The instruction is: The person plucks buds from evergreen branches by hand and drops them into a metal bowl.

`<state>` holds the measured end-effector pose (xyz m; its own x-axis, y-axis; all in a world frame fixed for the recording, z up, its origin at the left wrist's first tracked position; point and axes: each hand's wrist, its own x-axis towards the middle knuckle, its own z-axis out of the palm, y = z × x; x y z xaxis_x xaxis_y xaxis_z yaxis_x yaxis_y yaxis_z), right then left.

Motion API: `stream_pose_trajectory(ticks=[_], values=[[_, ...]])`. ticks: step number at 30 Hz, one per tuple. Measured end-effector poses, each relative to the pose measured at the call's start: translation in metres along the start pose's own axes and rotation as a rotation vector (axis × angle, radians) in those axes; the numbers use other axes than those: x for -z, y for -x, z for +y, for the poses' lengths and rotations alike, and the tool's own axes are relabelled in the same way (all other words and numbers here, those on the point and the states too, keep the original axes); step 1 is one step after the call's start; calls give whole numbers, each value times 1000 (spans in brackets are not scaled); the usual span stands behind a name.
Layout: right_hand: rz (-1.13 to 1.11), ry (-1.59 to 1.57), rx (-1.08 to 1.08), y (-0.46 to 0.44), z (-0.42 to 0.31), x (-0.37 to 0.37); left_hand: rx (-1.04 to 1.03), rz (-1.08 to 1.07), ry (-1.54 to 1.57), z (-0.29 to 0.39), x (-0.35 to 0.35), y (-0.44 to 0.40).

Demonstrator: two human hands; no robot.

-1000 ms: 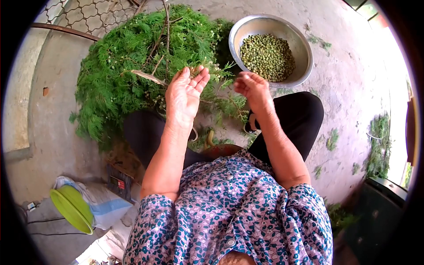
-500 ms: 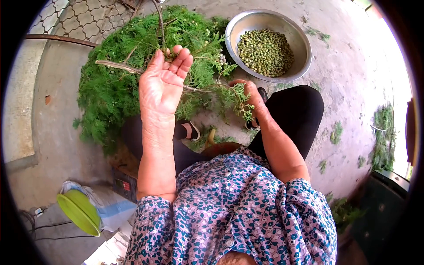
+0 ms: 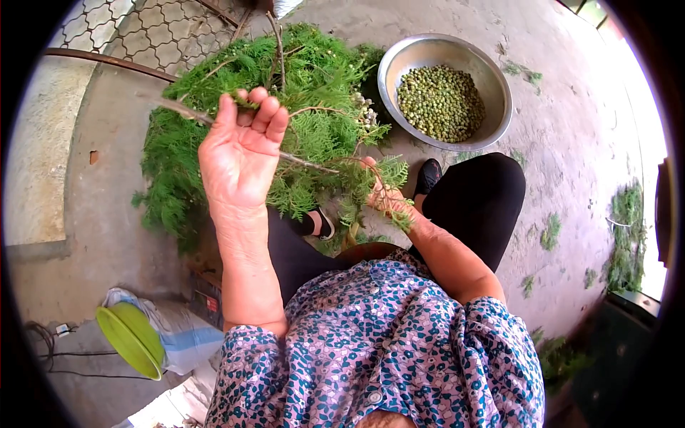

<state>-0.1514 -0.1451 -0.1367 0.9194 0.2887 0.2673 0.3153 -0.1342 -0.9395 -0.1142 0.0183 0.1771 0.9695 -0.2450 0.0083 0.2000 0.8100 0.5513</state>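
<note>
My left hand (image 3: 239, 160) is raised with the palm facing me and the fingers curled in. A green evergreen sprig (image 3: 247, 103) shows between its thumb and fingertips. Behind this hand passes a bare-stemmed evergreen branch (image 3: 308, 163), its leafy end reaching toward my right hand (image 3: 389, 200). The right fingers are bent at that leafy end and partly hidden by the foliage. Beneath and beyond both hands lies a large heap of cut evergreen branches (image 3: 178, 160). A wide metal basin (image 3: 498, 114) holds many small green cones (image 3: 442, 103), to the right of the heap.
A lime-green plastic basin (image 3: 128, 342) leans against a white and blue sack (image 3: 187, 341) at lower left. Black cables (image 3: 85, 354) lie beside it. Loose sprigs (image 3: 550, 232) are scattered over the concrete floor at right. A metal lattice (image 3: 153, 39) stands behind the heap.
My left hand has moved left and slightly toward me, its fingers curling further. My right hand has shifted left and down, behind the branch's leafy end. The branch's right part sits lower.
</note>
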Motion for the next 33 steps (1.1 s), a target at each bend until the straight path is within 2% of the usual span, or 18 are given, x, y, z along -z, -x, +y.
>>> stream_pose_trajectory(ticks=[1,3,4,5,7,8,10,13,15,19,22,24,25,26,27,29,31,33], values=[[98,-423,-183,-3,-35,9,-4,1,-18,6,4,2],[90,260,-116,-18,-78,31,-75,68,-136,19,17,4],[157,108,-141,-22,-106,40,-150,135,-263,23,21,4],[151,262,-206,-25,-114,42,-270,245,-427,21,15,4],[337,305,67,-28,-110,38,-443,389,-614,17,11,9],[341,428,95,-29,-110,42,-446,390,-612,14,11,12],[390,494,146,-32,-112,44,-561,464,-832,6,13,16],[435,566,177,-33,-111,45,-364,313,-906,-4,23,18],[375,642,214,-31,-110,48,-353,273,-1098,-23,25,18],[311,793,280,-30,-110,42,-220,51,-1428,-66,26,29],[194,847,319,-30,-120,38,-188,-58,-1425,-97,38,31],[19,882,250,-30,-129,38,-232,-143,-1679,-105,62,22],[17,882,251,-32,-136,39,-263,-166,-1797,-109,78,19],[-10,918,236,-35,-141,40,-165,-200,-1789,-110,92,18],[-37,955,219,-37,-144,41,92,-153,-1666,-110,94,18],[-110,903,179,-42,-148,42,198,-81,-1620,-111,93,19],[-232,911,112,-50,-155,44,240,-37,-1593,-118,106,16],[-267,952,128,-59,-167,45,120,-7,-1308,-126,116,11]])
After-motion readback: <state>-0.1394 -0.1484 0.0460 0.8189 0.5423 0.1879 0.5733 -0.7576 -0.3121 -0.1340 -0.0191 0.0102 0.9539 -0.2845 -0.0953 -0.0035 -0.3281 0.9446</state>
